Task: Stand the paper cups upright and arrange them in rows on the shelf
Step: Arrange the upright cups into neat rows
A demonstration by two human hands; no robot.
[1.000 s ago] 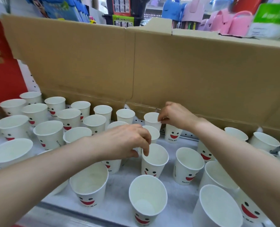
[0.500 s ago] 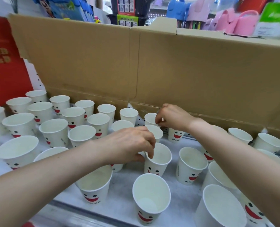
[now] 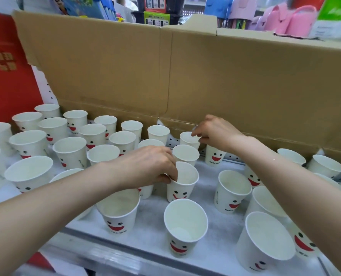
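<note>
head view only. upright on the white shelf [image 3: 151, 234], in front of a brown cardboard wall [image 3: 245, 86]: many white paper cups [image 3: 70, 156] with red smiling faces, packed in fairly even rows on the left, looser and well apart toward the middle and right. probably very light, thin-walled, easy to dent or tip. likely best taken by the rolled rim, the stiffest part, with a gentle pinch rather than a squeeze round the wall. left hand [image 3: 145, 166] curled over a middle-row cup [image 3: 180, 193], fingertips dipping inside its rim, thumb outside, clamped on that rim. right hand [image 3: 215, 132] farther back, close to the cardboard, thumb and forefinger closed on the rim of a back-row cup [image 3: 187, 139], other fingers loosely curled. both cups seemingly standing on the shelf, bases partly hidden behind nearer cups.
</note>
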